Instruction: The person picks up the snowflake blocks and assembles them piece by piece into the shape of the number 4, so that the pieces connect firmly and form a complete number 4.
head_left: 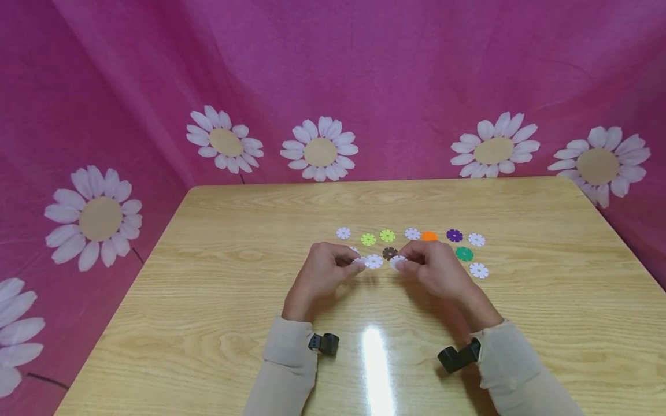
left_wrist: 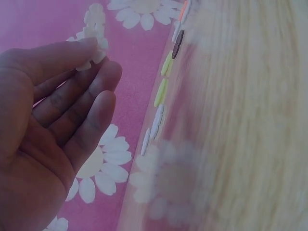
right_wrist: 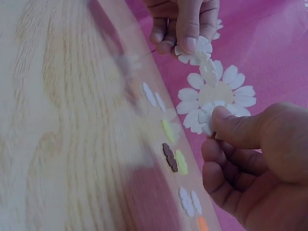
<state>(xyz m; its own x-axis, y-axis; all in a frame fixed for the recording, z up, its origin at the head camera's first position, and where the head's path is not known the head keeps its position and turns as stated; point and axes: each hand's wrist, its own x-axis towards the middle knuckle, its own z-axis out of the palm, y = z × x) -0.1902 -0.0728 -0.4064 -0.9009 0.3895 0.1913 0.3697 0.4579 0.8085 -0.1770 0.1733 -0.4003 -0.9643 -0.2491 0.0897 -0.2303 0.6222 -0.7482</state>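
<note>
My left hand [head_left: 322, 268] pinches a white notched disc [right_wrist: 198, 54] between thumb and fingers. A second white disc [head_left: 373, 262] is slotted onto it, set at an angle and pointing toward the right hand. Between thumb and curled fingers, my right hand [head_left: 439, 268] holds another white notched disc [right_wrist: 206, 117]. A small gap separates this disc from the joined pair in the head view. Both hands are raised over the table, facing each other. Just beyond them lies a brown disc [head_left: 389, 253].
Loose notched discs lie flat on the wooden table [head_left: 234, 242] past the hands: white, yellow-green [head_left: 368, 239], orange [head_left: 429, 236], purple [head_left: 455, 236] and green [head_left: 465, 253]. A pink flowered curtain [head_left: 395, 86] hangs behind the table's far edge.
</note>
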